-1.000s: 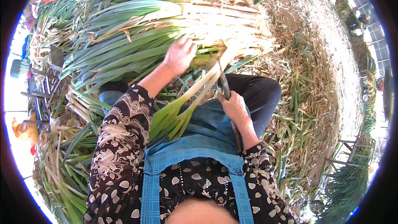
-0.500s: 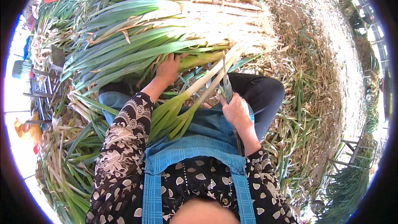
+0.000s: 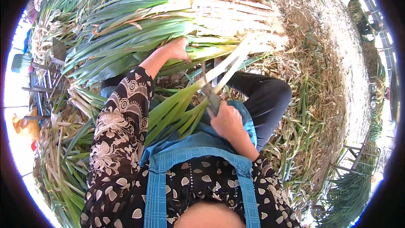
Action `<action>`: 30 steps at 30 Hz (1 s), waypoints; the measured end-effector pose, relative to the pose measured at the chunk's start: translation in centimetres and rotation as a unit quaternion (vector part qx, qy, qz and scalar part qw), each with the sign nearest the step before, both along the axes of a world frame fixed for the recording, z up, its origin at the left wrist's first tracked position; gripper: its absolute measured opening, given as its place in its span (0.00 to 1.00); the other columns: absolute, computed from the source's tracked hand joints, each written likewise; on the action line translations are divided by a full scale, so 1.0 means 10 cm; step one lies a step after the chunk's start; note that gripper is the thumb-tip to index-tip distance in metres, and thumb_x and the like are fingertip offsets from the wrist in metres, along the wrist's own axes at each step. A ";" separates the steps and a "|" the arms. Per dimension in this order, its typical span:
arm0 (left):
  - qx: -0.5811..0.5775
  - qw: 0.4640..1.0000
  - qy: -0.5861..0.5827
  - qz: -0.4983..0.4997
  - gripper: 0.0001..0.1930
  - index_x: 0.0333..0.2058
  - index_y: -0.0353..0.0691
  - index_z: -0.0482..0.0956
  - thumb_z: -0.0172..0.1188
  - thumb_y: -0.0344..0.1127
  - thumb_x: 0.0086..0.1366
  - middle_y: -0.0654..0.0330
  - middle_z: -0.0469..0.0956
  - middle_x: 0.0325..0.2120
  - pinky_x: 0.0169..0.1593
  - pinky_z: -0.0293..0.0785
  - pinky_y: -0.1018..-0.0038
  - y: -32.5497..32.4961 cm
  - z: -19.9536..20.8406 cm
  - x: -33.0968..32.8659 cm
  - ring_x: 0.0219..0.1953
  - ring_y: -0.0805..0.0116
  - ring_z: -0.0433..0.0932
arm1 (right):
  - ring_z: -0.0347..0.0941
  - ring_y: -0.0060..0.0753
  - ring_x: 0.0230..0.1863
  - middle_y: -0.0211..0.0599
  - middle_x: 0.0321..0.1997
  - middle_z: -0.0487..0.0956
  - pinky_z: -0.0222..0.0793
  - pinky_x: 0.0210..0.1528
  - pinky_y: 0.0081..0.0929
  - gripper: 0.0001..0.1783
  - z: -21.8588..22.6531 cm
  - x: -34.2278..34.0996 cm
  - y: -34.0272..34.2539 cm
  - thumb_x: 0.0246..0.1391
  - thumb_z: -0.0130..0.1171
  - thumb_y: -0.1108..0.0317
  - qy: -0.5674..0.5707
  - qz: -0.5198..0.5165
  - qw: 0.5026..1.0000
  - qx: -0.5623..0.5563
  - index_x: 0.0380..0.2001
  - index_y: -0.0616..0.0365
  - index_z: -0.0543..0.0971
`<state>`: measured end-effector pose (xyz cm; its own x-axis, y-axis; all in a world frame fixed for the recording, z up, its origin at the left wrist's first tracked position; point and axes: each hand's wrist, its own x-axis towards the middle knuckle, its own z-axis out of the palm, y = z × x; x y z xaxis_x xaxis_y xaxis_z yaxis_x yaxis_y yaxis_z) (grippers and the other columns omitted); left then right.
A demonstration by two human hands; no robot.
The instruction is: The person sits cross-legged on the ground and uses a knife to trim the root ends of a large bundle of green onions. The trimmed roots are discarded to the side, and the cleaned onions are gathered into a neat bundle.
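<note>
My right hand [image 3: 228,119] is wrapped round the grey handle of a knife [image 3: 212,99], its narrow blade pointing up and away from me. The blade crosses over two leeks [image 3: 187,94] lying slantwise across my lap, pale stems toward the far right and green leaves toward me. It is unclear whether blade and stems touch. At the near edge of a big pile of leeks [image 3: 126,46], my left hand [image 3: 177,50] reaches over the leaves beside a green stalk [image 3: 206,52]. Its thumb stands apart from the fingers, which are partly hidden.
Dry husks and leaf scraps [image 3: 316,101] cover the ground to the right. More leeks and leaves [image 3: 63,164] lie at my left. A metal frame [image 3: 356,160] stands at the far right near a dark green bundle [image 3: 348,196]. Metal bars [image 3: 44,80] stick out at the left.
My left hand has moved up and slightly right along the pile, its thumb now spread. My right hand has brought the knife left and nearer me, tilting its blade leftward over the two leeks.
</note>
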<state>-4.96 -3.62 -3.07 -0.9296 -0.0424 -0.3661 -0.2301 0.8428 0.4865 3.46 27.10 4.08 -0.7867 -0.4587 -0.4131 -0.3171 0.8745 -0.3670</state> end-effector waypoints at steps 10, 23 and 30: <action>-0.027 0.997 -0.001 -0.074 0.29 0.34 0.28 0.79 0.72 0.45 0.36 0.44 0.78 0.30 0.40 0.75 0.65 0.11 0.33 0.09 0.34 0.54 0.78 | 0.77 0.63 0.38 0.64 0.30 0.78 0.72 0.42 0.52 0.27 -0.09 -0.17 0.11 0.58 0.54 0.47 0.086 -0.102 0.991 -0.014 0.33 0.67 0.73; -0.168 0.983 0.059 -0.035 0.26 0.34 0.36 0.79 0.66 0.50 0.38 0.46 0.79 0.30 0.43 0.75 0.59 0.09 0.86 0.55 0.36 0.47 0.79 | 0.75 0.61 0.47 0.64 0.39 0.79 0.70 0.52 0.48 0.28 -0.12 -0.40 0.33 0.56 0.54 0.49 0.003 -0.115 0.993 0.031 0.39 0.70 0.75; -0.126 0.990 0.018 -0.056 0.33 0.45 0.44 0.81 0.67 0.58 0.41 0.47 0.81 0.37 0.49 0.74 0.60 0.31 0.80 0.68 0.41 0.50 0.80 | 0.75 0.60 0.48 0.62 0.41 0.79 0.70 0.52 0.46 0.26 -0.21 -0.52 0.24 0.53 0.57 0.50 0.005 -0.138 0.990 -0.001 0.37 0.68 0.77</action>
<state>1.79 -0.54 4.95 -0.9458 -0.0250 -0.3238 -0.1156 0.9577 0.2637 -1.71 29.53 2.00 -0.8863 -0.2274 -0.4035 -0.0706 0.9274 -0.3675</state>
